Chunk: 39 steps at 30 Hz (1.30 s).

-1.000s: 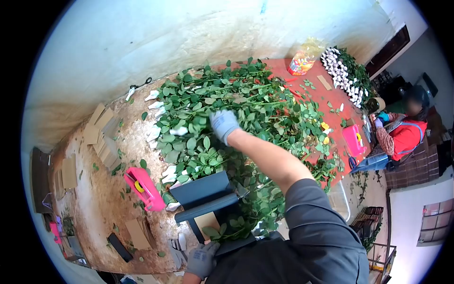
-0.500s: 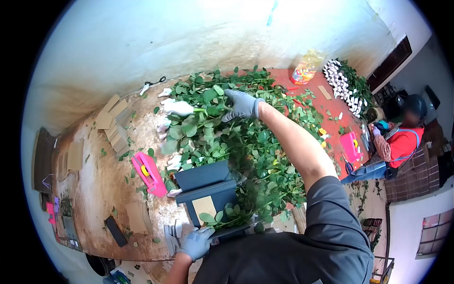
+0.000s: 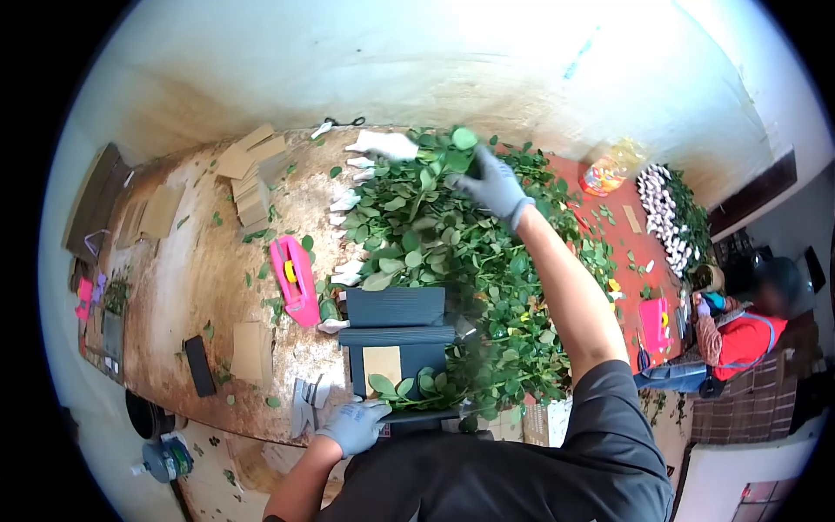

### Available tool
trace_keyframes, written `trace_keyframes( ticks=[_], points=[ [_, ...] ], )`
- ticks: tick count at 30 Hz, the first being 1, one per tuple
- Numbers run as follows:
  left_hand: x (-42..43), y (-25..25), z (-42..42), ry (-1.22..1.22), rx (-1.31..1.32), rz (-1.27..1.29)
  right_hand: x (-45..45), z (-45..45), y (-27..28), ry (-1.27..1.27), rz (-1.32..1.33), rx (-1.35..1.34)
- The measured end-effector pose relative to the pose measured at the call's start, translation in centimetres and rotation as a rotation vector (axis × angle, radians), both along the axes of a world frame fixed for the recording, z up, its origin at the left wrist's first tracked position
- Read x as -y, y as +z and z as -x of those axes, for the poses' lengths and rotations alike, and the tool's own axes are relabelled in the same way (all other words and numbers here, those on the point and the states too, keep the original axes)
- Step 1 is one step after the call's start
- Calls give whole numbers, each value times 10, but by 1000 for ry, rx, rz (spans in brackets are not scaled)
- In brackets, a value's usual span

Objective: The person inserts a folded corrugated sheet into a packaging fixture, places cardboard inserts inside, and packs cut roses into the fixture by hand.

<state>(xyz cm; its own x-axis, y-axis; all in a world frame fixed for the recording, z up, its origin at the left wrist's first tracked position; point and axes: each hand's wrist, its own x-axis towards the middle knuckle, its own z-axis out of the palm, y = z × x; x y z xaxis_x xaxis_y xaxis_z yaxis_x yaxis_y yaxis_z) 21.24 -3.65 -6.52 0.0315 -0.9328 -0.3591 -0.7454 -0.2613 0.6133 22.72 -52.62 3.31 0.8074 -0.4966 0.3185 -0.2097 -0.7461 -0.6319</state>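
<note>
My gloved right hand [image 3: 496,187] is closed around the leafy stem of a flower [image 3: 389,145] whose head is in a white sleeve. It is over a wide heap of leafy stems [image 3: 426,235], with several white-sleeved heads along the left side. My gloved left hand [image 3: 352,428] is low, at the near left corner of a black ribbed stand [image 3: 396,335]. Its fingers are curled at the edge, beside a leafy sprig [image 3: 413,390] lying in the stand; what they hold is hidden. A piece of brown cardboard [image 3: 381,364] lies in the stand.
A pink tape dispenser [image 3: 296,280], stacked cardboard pieces [image 3: 252,191] and a dark phone-like slab [image 3: 199,367] lie on the worn table [image 3: 174,287]. On the red surface at right are another pink dispenser [image 3: 654,325] and white-sleeved flowers [image 3: 665,222]. A co-worker in red [image 3: 748,339] stands there.
My right hand has moved away toward the wall, carrying the white-sleeved flower with it. My left hand stays by the stand's corner. The whole view has shifted with my head.
</note>
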Motion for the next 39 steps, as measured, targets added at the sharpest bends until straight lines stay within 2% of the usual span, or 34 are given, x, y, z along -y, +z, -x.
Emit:
trace_keyframes(
  ticks=[2,4,6,8,9,11,12,13,14,16,19,21,23,25,28,30,32,33,35,36,38,39],
  points=[
    [-2,-7,1,16,-10,2,-23,3,43,27,144,187],
    [-2,-8,1,21,-20,4,-47,19,83,22,522,244],
    [3,-2,-1,-27,-15,-52,-68,27,109,119,645,353],
    [2,-6,-2,-40,-26,-75,-84,43,113,207,733,283],
    [-1,-13,-2,-30,-26,-51,-81,50,98,247,744,237],
    [-1,-12,-1,-34,-31,-22,-66,63,50,82,810,-188],
    [1,-3,-2,-30,-15,-31,-51,72,21,81,758,-279],
    [3,3,-2,-21,1,-41,-34,84,-8,11,773,-561],
    [3,2,-1,-18,0,-38,-23,98,-25,-25,652,-747],
    [-1,-1,0,-5,16,0,-10,130,-46,-42,625,-868],
    [-2,0,2,15,32,62,-25,149,-43,-99,712,-851],
    [-1,-3,2,11,25,67,-66,149,-8,-97,796,-740],
    [2,7,0,0,2,70,-124,150,32,-2,804,-655],
    [2,8,0,-2,41,34,-176,157,46,131,729,-669],
    [0,2,0,-2,55,-21,-229,166,15,345,495,-853],
    [1,2,1,-7,59,-60,-236,167,-36,500,320,-997],
    [2,9,2,6,58,-36,-233,175,-94,522,51,-909],
    [4,9,1,-8,70,-43,-235,176,-105,526,42,-909],
    [6,15,0,-1,53,-82,-238,177,-126,354,167,-878],
    [7,19,0,5,33,-114,-244,174,-116,361,160,-877],
    [5,17,0,11,36,-111,-263,165,-77,265,465,-848],
    [5,16,1,16,40,-99,-269,163,-73,237,522,-686]
  ],
)
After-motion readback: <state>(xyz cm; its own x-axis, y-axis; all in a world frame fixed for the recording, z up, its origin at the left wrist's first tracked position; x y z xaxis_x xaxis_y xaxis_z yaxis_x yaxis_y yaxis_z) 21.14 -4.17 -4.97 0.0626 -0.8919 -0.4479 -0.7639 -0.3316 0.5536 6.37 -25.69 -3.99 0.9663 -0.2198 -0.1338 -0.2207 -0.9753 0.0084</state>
